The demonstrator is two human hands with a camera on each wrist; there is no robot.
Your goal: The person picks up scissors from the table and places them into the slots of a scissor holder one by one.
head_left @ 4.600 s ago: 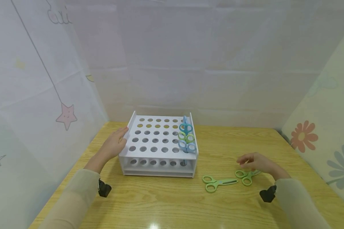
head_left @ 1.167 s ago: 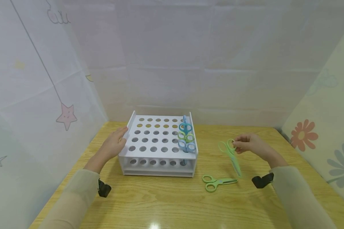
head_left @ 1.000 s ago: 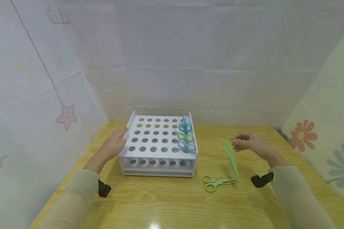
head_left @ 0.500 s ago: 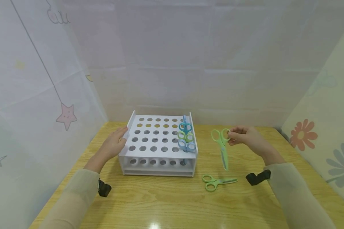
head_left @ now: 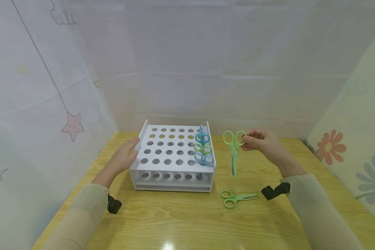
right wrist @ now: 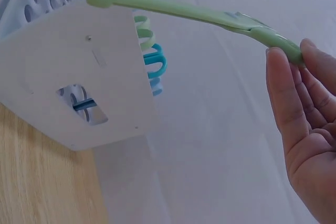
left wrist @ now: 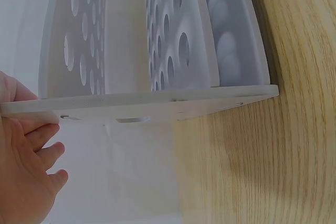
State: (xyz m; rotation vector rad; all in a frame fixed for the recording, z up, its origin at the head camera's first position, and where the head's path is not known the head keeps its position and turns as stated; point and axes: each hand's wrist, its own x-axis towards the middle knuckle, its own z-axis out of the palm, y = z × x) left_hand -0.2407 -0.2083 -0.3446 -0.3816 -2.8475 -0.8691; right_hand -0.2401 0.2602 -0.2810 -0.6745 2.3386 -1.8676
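A white rack (head_left: pixel 167 171) with rows of round holes stands on the table. My left hand (head_left: pixel 124 155) holds the top of its left side panel; in the left wrist view, part of the hand (left wrist: pixel 26 166) is on each side of that panel. My right hand (head_left: pixel 262 144) pinches one handle loop of a pair of light green scissors (head_left: pixel 234 152), raised to the right of the rack, blades down. The right wrist view shows these scissors (right wrist: pixel 173 9) edge-on, held between thumb and fingertips. Another pair of green scissors (head_left: pixel 237 198) lies on the table below.
Several scissors stand handles-up in the rack's right column: blue scissors (head_left: pixel 203 158) in front, green scissors (head_left: pixel 203 148), teal scissors (head_left: pixel 202 138), and a blue handle (head_left: pixel 201 129) behind. Pale printed curtains (head_left: pixel 181 69) enclose the wooden table (head_left: pixel 175 218).
My right hand has picked the green scissors up off the table and carried them up and leftward toward the rack, turning them blades-down. The left hand and the rack have stayed in place.
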